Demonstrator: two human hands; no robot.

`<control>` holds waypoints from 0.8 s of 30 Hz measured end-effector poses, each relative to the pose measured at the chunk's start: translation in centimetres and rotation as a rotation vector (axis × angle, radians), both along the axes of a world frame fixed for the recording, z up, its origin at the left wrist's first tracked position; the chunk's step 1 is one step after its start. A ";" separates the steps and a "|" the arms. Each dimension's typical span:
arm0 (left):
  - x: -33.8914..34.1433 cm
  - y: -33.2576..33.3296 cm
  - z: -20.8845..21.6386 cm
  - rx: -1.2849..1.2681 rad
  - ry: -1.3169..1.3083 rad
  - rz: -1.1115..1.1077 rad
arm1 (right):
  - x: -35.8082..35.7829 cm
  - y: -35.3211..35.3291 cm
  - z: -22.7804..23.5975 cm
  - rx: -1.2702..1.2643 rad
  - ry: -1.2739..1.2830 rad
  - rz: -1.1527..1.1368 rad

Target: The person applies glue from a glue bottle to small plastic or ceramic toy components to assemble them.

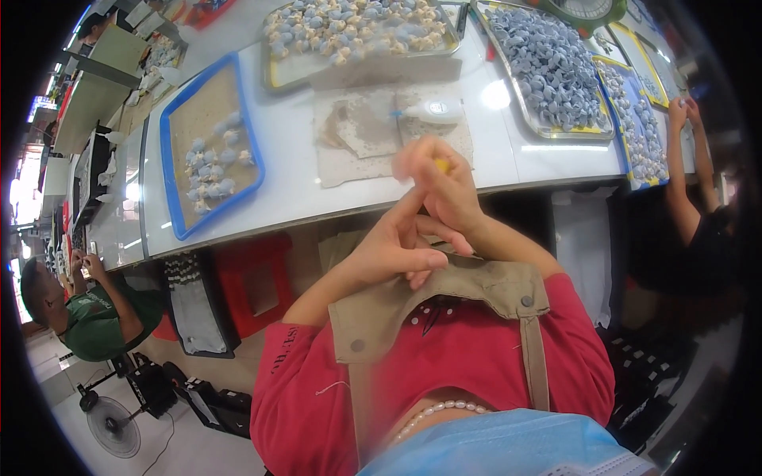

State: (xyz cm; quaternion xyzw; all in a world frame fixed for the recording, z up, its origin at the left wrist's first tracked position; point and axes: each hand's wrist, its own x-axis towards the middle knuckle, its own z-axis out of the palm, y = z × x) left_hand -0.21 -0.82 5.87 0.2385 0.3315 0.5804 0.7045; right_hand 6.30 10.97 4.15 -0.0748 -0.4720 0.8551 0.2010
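My right hand (448,186) is raised at the table's front edge, its fingers curled together and partly blurred. A small yellow bit (441,165) shows at those fingers; what it is I cannot make out. Just below and touching it is my left hand (397,246), with thumb and fingers apart and nothing visible in it. Beyond the hands lies a stained cardboard sheet (333,170). On the sheet rests a white squeeze bottle (432,112) with a blue tip.
At left, a blue-rimmed tray (168,166) holds several small blue-and-cream figures (210,170). Behind the cardboard stands a metal tray (274,78) heaped with similar figures. Grey-blue pieces (544,67) fill another tray (567,133) at right. Co-workers sit at the far left (103,309) and right (686,174).
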 end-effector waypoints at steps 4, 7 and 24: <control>1.2 0.4 -1.6 0.131 0.014 0.195 | 0.2 -0.1 0.5 0.276 0.058 -0.511; 1.0 0.5 -2.0 0.157 0.130 0.219 | 1.5 0.3 0.4 0.535 -0.026 -0.544; -0.3 0.3 -1.2 0.208 -0.030 0.056 | 2.4 3.6 0.3 0.570 -0.079 -0.338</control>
